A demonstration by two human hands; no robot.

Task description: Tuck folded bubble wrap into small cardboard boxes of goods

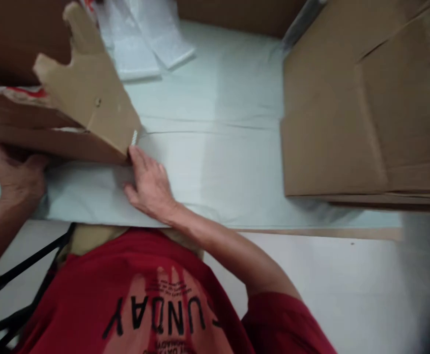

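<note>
A flattened brown cardboard box (85,93) with a raised flap lies at the left of the pale table (218,147). My left hand (14,172) grips its near left edge, fingers curled under the cardboard. My right hand (148,184) rests at the box's near right corner, fingers stretched flat and touching the cardboard edge.
A stack of flat brown cartons (365,108) lies at the right. Clear plastic bags (141,39) sit at the back. Brown cardboard walls stand behind. My red shirt (144,305) and a black strap (23,275) fill the foreground.
</note>
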